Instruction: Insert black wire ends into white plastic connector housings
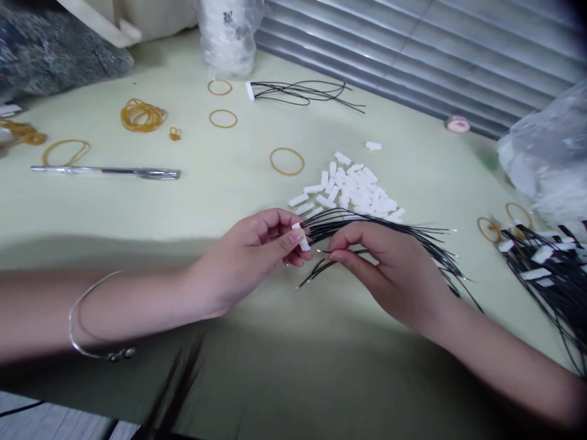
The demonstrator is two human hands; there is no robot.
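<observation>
Between thumb and fingers, my left hand (260, 253) holds a white connector housing (301, 237) with several black wires leading out of its right side. Just to the right, my right hand (386, 268) pinches a thin black wire (327, 251), its bare metal tip pointing at the housing with a small gap between. More loose black wires (433, 241) fan out behind and under my right hand, tips showing at both ends. A heap of white connector housings (360, 189) lies just beyond my hands.
A wired connector (250, 91) and several rubber bands (286, 161) lie farther back. At the left is a pen (109, 171). Finished-looking wired connectors (545, 262) are piled at the right beside a clear plastic bag (555, 153). Another wrapped bag (231, 29) stands near the blinds (412, 42).
</observation>
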